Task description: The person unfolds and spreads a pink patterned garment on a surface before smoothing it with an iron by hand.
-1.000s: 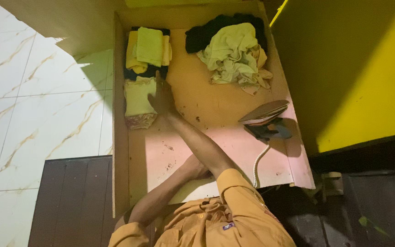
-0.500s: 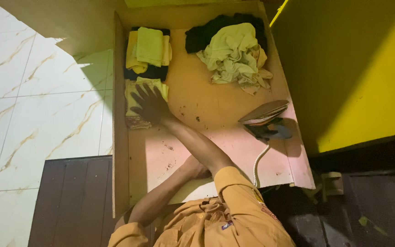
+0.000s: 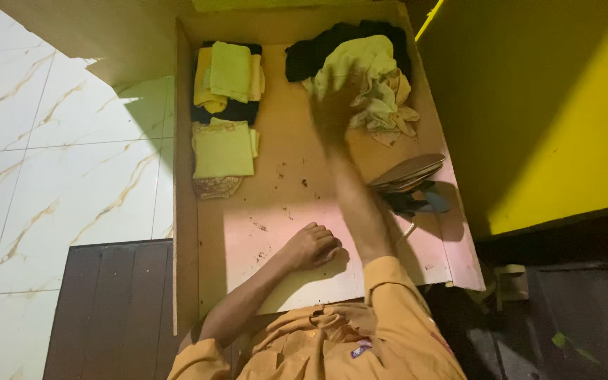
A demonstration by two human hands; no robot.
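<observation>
Reaching across the table point(image 3: 332, 176), the right hand point(image 3: 336, 105) blurs at the heap of clothes point(image 3: 371, 77), its grip unclear; the left hand point(image 3: 311, 246) rests curled, holding nothing.

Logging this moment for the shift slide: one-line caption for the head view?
Right hand on the crumpled pile, left hand resting on the board, iron upright beside it.

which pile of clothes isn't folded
The crumpled pale green heap at the board's far right, under the right hand. The two piles on the left, the far stack and the nearer folded cloth, lie flat and squared.
</observation>
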